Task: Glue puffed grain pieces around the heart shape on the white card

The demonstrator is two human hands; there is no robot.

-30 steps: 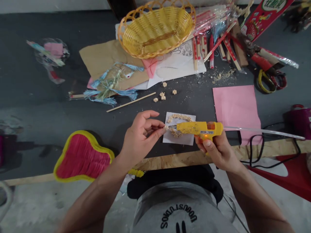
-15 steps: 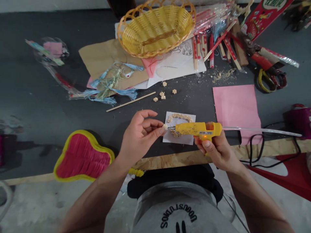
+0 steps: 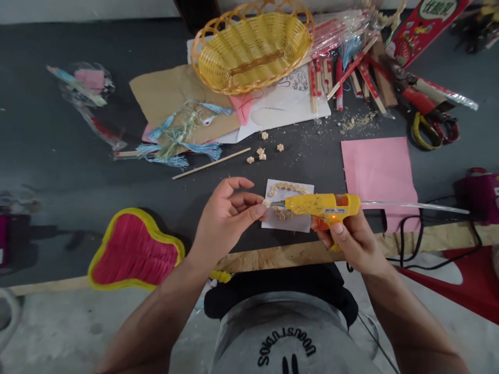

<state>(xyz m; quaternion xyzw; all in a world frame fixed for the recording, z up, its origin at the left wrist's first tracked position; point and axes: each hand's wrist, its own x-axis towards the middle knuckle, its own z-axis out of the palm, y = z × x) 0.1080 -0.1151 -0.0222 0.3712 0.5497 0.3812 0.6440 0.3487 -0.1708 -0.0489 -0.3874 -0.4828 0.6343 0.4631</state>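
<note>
Between the thumb and fingertips of my left hand (image 3: pixel 230 213) is a small cream flower-shaped bead (image 3: pixel 266 203). My right hand (image 3: pixel 346 236) is wrapped round the handle of a yellow hot glue gun (image 3: pixel 317 204), its orange light lit and a clear glue stick (image 3: pixel 413 205) sticking out at the back. The gun's nozzle points left, at or very near the bead; I cannot tell whether they touch. Beneath the gun lies a white card (image 3: pixel 300 223) bearing a ring of the same beads (image 3: pixel 288 186), partly hidden by the gun. Several loose flower beads (image 3: pixel 261 151) lie farther back.
A yellow wicker basket (image 3: pixel 253 52) stands at the back on papers. A thin wooden stick (image 3: pixel 210 164) and blue tassels (image 3: pixel 175 135) are left of centre. Pink paper (image 3: pixel 378 171), scissors (image 3: pixel 432 130) and a black cord (image 3: pixel 405 249) lie right. A yellow-edged pink shape (image 3: pixel 136 249) overlaps the front edge.
The glue gun has shifted slightly right, and its nozzle has drawn back a little from my left fingertips. My left hand keeps its pinch on the bead, almost in place.
</note>
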